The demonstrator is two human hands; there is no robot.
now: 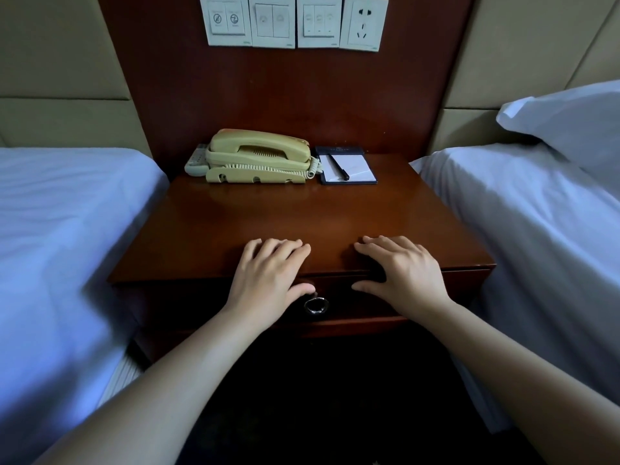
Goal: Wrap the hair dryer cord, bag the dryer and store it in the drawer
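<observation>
A dark wooden nightstand (pixel 268 216) stands between two beds. Its drawer (pixel 349 305) sits shut under the top, with a round metal pull (pixel 316 305) at the middle of its front. My left hand (pixel 268 276) lies palm down over the front edge of the top, fingers spread, thumb hanging just above the pull. My right hand (pixel 402 273) rests the same way a little to the right, thumb against the drawer front. Neither hand holds anything. No hair dryer, cord or bag is in view.
A beige telephone (pixel 258 156) and a notepad with a pen (pixel 345 167) sit at the back of the nightstand top. White-sheeted beds flank it, left (pixel 67 229) and right (pixel 536 213), with a pillow (pixel 570 119). Switch plates and a socket (pixel 364 23) are on the wall panel.
</observation>
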